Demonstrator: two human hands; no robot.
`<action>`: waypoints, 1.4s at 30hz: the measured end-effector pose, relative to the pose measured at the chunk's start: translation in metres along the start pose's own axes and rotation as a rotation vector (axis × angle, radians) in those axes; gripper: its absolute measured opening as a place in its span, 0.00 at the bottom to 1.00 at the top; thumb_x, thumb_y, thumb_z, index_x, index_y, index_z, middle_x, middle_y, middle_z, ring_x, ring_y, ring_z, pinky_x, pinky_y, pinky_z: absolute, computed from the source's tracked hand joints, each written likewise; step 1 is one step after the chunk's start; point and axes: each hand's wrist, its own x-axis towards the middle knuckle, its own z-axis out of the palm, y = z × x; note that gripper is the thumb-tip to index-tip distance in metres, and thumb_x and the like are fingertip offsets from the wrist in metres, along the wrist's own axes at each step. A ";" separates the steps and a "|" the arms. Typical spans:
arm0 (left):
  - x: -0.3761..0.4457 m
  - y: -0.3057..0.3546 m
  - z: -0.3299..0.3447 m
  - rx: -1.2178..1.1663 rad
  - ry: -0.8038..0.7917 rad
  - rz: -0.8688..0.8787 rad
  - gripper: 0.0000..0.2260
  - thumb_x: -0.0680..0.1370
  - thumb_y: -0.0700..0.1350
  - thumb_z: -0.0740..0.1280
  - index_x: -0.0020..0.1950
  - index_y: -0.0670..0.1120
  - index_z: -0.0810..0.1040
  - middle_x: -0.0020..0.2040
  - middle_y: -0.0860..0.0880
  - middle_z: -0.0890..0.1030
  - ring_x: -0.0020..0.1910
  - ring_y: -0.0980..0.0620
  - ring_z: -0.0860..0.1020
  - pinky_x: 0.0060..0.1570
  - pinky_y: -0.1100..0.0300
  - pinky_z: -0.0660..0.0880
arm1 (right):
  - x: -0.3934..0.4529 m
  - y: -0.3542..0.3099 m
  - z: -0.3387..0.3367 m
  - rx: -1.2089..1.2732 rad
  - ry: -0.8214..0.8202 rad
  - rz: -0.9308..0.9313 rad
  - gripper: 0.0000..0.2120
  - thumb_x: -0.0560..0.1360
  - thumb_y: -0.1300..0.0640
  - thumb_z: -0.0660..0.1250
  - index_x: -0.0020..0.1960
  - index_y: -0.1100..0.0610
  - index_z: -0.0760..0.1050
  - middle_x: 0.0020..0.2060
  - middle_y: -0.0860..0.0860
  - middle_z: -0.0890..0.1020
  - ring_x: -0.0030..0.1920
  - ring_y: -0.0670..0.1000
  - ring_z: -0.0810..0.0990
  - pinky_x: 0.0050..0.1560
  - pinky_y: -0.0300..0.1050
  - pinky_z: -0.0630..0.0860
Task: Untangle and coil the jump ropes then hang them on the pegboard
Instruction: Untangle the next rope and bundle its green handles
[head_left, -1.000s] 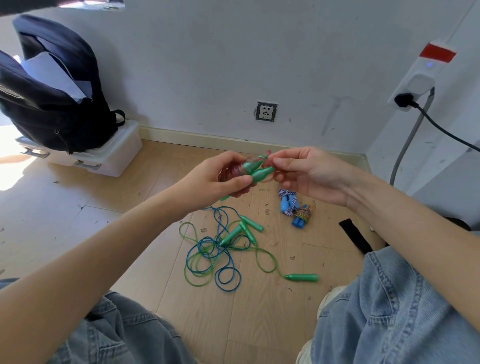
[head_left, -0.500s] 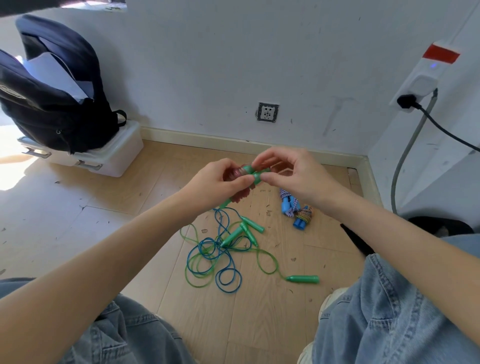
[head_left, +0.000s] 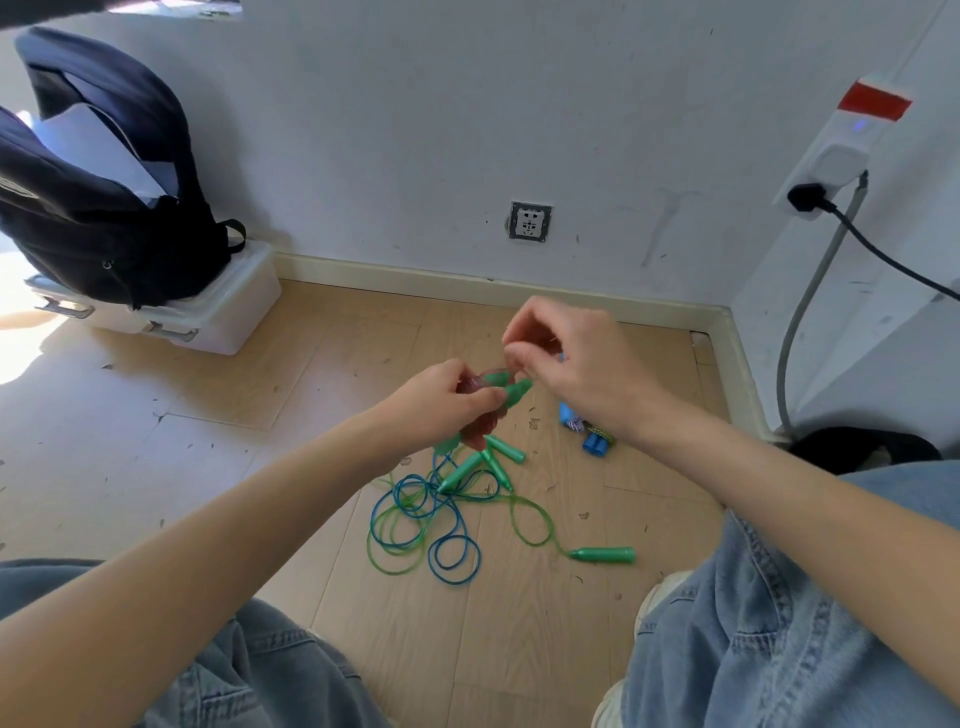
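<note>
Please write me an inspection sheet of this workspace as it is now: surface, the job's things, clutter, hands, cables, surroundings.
Surface: wooden floor, small debris scattered on it.
Job's things: coiled reddish rope with green handles held in the hands; green and blue ropes tangled on the floor; a blue-handled rope bundle beside them.
Clutter: black backpack on a white plastic box.
Hands: left hand grips the coil; right hand pinches at its top.
Cables: black cable plugged into a power strip; grey cable running down.
Surroundings: white wall, wall socket; pegboard: nothing seen.

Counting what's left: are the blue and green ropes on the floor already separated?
No, the blue rope and green rope lie looped through each other in one tangle.
</note>
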 end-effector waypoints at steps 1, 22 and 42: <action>0.000 0.001 0.000 -0.004 -0.004 0.014 0.07 0.77 0.49 0.64 0.49 0.46 0.72 0.38 0.52 0.80 0.27 0.63 0.78 0.27 0.72 0.72 | 0.003 0.001 -0.002 0.120 0.057 0.098 0.03 0.76 0.64 0.63 0.44 0.58 0.74 0.36 0.51 0.79 0.37 0.47 0.78 0.40 0.37 0.77; -0.003 0.006 0.003 0.165 -0.049 0.241 0.14 0.76 0.44 0.66 0.60 0.45 0.72 0.45 0.48 0.80 0.42 0.52 0.80 0.46 0.60 0.77 | 0.008 0.039 -0.012 1.024 0.116 0.887 0.09 0.76 0.70 0.59 0.38 0.64 0.72 0.31 0.57 0.77 0.28 0.50 0.79 0.27 0.38 0.78; 0.016 0.028 0.021 0.298 -0.108 0.452 0.10 0.74 0.50 0.69 0.45 0.43 0.76 0.28 0.56 0.77 0.25 0.62 0.76 0.28 0.72 0.70 | -0.005 0.047 -0.028 0.555 -0.036 0.808 0.08 0.75 0.71 0.59 0.41 0.61 0.72 0.34 0.56 0.77 0.32 0.49 0.78 0.28 0.37 0.77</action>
